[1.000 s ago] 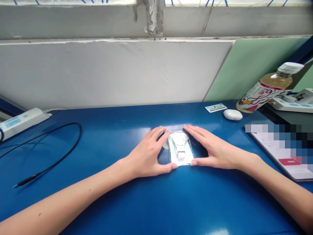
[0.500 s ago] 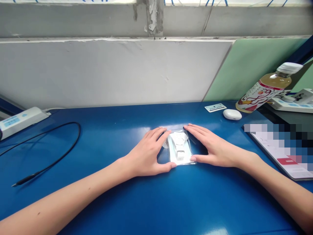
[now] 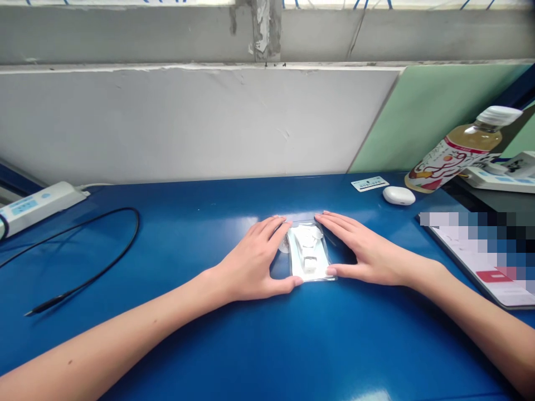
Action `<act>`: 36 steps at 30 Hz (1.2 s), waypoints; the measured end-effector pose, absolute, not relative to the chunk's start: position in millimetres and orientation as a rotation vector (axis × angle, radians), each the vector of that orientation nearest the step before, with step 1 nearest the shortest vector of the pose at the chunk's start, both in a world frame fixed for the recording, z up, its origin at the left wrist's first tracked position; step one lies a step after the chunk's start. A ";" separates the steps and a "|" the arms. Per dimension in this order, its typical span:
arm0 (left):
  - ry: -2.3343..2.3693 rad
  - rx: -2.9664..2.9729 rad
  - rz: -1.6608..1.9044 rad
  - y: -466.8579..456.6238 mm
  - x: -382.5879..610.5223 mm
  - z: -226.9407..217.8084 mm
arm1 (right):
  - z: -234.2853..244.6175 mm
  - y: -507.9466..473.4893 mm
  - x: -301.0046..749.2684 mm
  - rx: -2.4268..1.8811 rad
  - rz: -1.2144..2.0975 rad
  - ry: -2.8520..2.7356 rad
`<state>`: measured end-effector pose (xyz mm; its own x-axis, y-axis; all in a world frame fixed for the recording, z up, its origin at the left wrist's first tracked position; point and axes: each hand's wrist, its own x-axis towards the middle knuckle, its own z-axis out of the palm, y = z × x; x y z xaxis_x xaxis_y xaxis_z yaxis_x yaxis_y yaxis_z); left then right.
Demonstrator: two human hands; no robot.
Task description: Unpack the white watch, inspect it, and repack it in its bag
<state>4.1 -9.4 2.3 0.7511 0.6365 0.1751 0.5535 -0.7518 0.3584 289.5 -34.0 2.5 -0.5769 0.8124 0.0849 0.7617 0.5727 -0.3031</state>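
Observation:
A small clear plastic packet (image 3: 310, 257) with a white part inside lies flat on the blue table (image 3: 267, 345). My left hand (image 3: 251, 262) rests on the table at the packet's left edge, fingers stretched out, thumb tip touching its near left corner. On the packet's right side my right hand (image 3: 368, 250) lies flat in the same way, with the thumb at the near right corner. Both hands frame the packet without lifting it.
A black cable (image 3: 83, 262) loops across the left of the table, near a white power strip (image 3: 33, 206). At the back right stand a tilted drink bottle (image 3: 460, 150), a white oval case (image 3: 398, 195) and a small card (image 3: 369, 183). A tablet (image 3: 485, 262) lies at the right.
My right thumb has slid a little inward onto the packet's near right corner. Otherwise both hands and the packet stay where they were.

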 end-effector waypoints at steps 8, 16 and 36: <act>0.914 2.675 0.430 -8.9 4.6 2.1 | 2.0 -34.6 290.2 -1.357 0.363 -2.603; 0.930 2.676 0.394 -10.2 3.7 1.2 | 0.7 -34.3 287.4 -1.308 0.256 -2.595; 0.943 2.736 0.232 -8.9 3.4 1.2 | 7.5 -37.3 283.5 -1.235 0.128 -2.477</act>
